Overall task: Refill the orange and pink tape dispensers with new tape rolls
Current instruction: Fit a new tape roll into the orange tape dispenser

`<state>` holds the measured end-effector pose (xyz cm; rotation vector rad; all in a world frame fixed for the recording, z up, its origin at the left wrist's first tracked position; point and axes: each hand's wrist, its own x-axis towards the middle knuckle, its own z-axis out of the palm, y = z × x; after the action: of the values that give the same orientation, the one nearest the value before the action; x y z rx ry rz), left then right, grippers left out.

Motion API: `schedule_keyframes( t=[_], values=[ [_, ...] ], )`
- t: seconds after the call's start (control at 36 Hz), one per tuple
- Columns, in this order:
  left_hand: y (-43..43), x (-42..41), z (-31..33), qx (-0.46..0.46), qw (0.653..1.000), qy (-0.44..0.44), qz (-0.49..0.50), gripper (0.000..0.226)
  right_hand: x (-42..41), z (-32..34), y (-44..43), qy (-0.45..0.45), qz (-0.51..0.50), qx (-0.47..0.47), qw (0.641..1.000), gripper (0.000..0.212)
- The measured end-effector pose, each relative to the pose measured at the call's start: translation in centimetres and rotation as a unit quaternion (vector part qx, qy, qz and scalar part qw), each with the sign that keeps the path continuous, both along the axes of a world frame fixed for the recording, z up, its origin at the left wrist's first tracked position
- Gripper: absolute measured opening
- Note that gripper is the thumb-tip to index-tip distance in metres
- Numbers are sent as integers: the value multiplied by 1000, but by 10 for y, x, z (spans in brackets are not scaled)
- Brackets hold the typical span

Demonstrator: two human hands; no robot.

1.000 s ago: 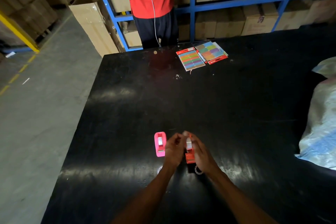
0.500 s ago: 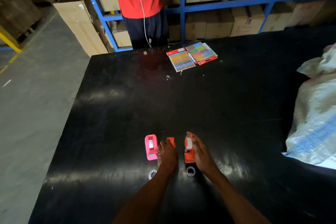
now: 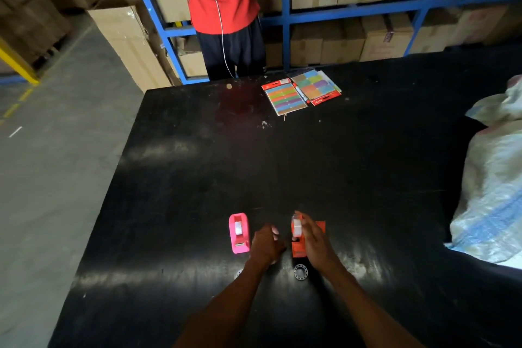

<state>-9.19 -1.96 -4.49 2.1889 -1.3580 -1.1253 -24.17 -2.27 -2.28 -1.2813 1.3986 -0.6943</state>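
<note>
The right hand (image 3: 313, 240) is gripping the orange dispenser (image 3: 298, 246); the left hand (image 3: 264, 246) is hovering curled and empty beside the pink dispenser (image 3: 239, 233).

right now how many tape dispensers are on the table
2. The pink dispenser stands free just left of the left hand. The orange dispenser is between the hands, with the right hand on it. None other shows; the hands may hide something.
</note>
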Motion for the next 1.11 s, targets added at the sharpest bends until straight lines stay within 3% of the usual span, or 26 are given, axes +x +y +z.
schedule_keyframes(
  t=[0.17, 0.39, 0.47, 0.64, 0.97, 1.11],
  values=[
    [7, -13, 5, 9, 1000, -7, 7, 28, -9, -5, 8, 31, -26, 10, 999, 38],
    [3, -35, 11, 27, 1000, 4, 2, 30, -45, -12, 15, 13, -139, 6, 990, 30],
    [-2, -45, 12, 40, 999, 8, -7, 28, -63, -18, 13, 23, -168, 12, 985, 38],
    [-12, -61, 9, 54, 998, 36, -19, 28, -84, 1, 11, 28, -190, 24, 981, 28],
    [-30, -99, 3, 82, 996, 29, -35, 37, -106, -28, -3, 72, -151, 93, 982, 32],
    [-35, -102, -4, 84, 995, 50, -13, 15, -96, -19, -7, 68, -131, 81, 986, 32]
  ],
)
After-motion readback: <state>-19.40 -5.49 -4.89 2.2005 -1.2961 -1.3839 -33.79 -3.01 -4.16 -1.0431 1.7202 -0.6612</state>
